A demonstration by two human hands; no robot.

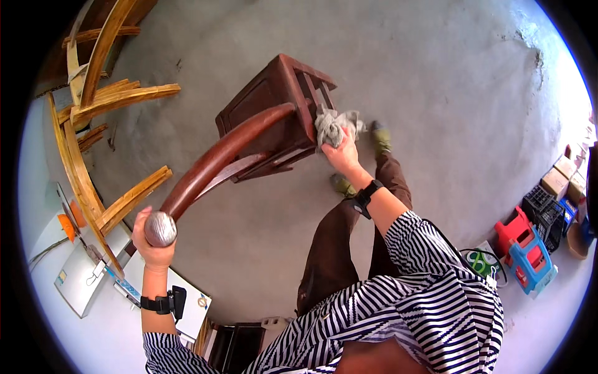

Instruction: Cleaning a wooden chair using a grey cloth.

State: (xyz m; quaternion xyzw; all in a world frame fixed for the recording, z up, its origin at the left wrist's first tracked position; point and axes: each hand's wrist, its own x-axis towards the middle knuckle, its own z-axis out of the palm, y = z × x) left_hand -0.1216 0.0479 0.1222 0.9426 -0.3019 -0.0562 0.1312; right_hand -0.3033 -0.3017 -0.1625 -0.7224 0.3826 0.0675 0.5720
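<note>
A dark reddish-brown wooden chair (pixel 261 103) is tilted over the concrete floor in front of me, its back post reaching toward the left. My left hand (pixel 154 240) grips the rounded end of that curved wooden post (pixel 224 154), with the fingers wrapped behind it. A crumpled grey cloth (pixel 331 128) is bunched in my right hand (pixel 343 152) and lies against the edge of the chair near its slatted side. A second, thinner wooden bar shows beneath the thick post. My feet stand just right of the chair.
Rough wooden beams (pixel 126 98) stand at the left, several of them jutting toward the chair. A white cabinet (pixel 187 299) is at the lower left. Red (pixel 514 231) and blue plastic stools (pixel 532 259), black crates (pixel 542 205) and cardboard boxes (pixel 555 182) line the right side.
</note>
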